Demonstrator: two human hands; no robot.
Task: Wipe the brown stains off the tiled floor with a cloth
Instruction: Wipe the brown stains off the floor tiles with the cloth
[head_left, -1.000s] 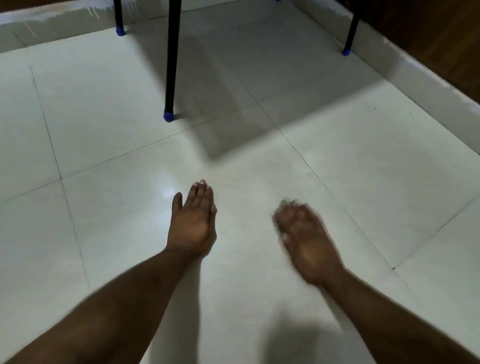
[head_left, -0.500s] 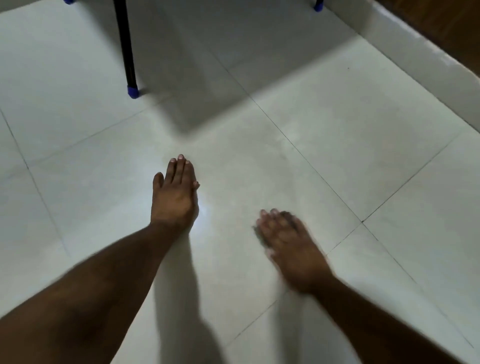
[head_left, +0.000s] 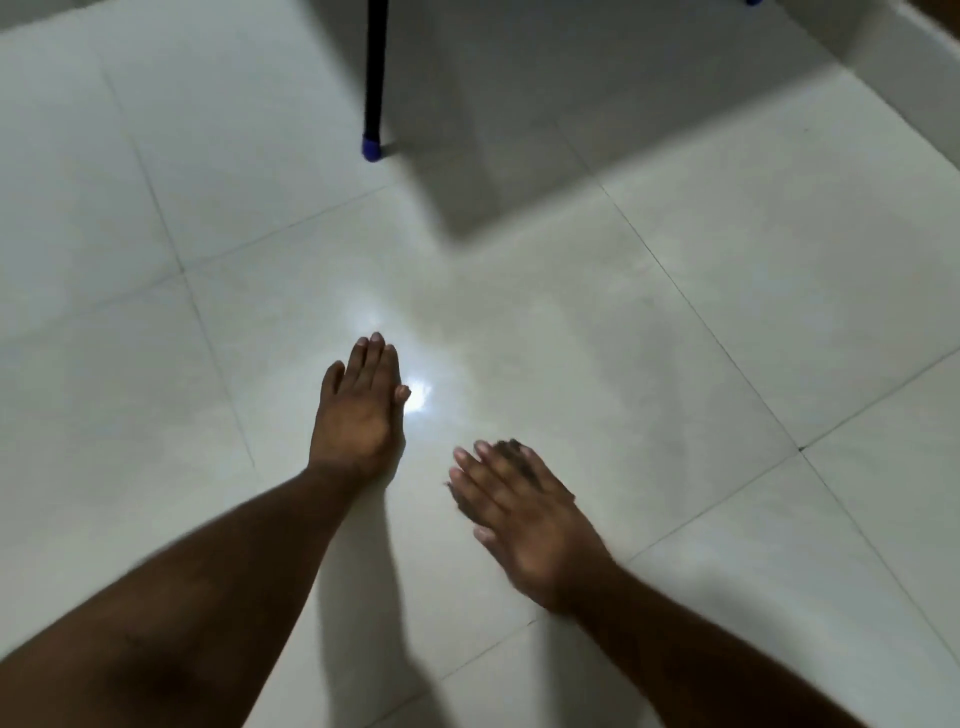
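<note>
My left hand lies flat on the glossy white tiled floor, fingers straight and together, pointing away from me. My right hand is to its right and nearer to me, fingers straight and spread, blurred with motion, just over or on the floor. A small dark patch shows at the right hand's fingertips; whether it is cloth or shadow I cannot tell. No cloth is plainly visible. No brown stain shows on the tiles in view.
A black furniture leg with a blue foot cap stands on the floor ahead of my left hand, casting a broad shadow to the right. A pale skirting wall runs along the top right corner.
The view has shifted, so the black leg now appears nearer the middle. My right hand has moved slightly and its fingers have spread. My left hand stays flat on the floor.
</note>
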